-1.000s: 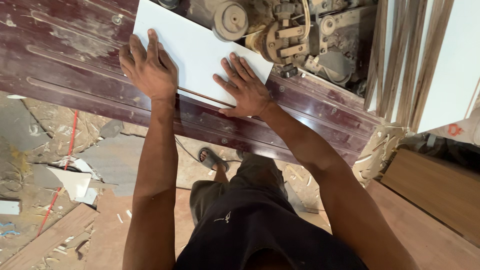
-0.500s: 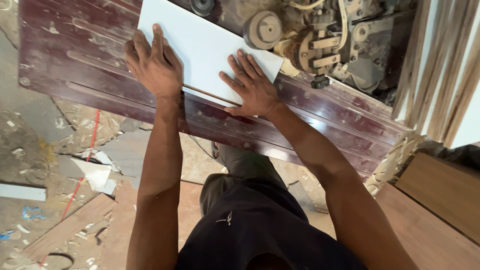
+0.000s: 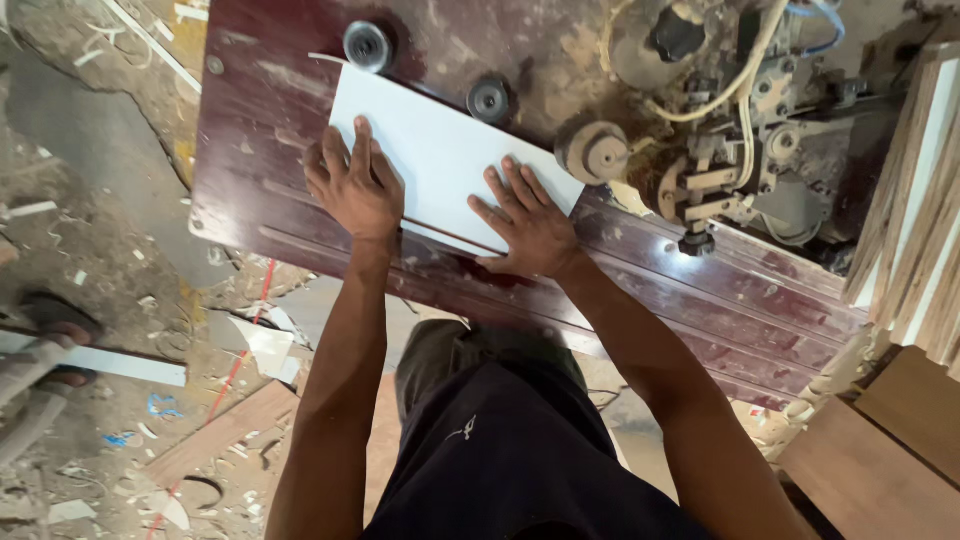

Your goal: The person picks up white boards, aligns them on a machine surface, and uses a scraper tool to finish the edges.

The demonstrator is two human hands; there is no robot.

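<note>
A flat white rectangular panel (image 3: 440, 160) lies on the dark reddish-brown, dust-streaked machine surface (image 3: 640, 290), set at a slant, with its far edge close against two black round rollers (image 3: 367, 44). Both hands rest on it, palms down with the fingers spread wide, gripping nothing. The left hand (image 3: 355, 185) presses the panel's left part, and the right hand (image 3: 530, 225) lies at its near right edge, with the heel of the palm over onto the surface. Just beyond the panel's right corner stands a tan round spindle (image 3: 597, 152), probably a glue roller, though dust blurs it. Further right sits a grimy metal mechanism with pale hoses (image 3: 745, 110). Stacked pale wooden boards (image 3: 915, 200) lean at the far right. On the littered floor (image 3: 90, 250) to the left, a sandalled foot (image 3: 50, 320) shows.
</note>
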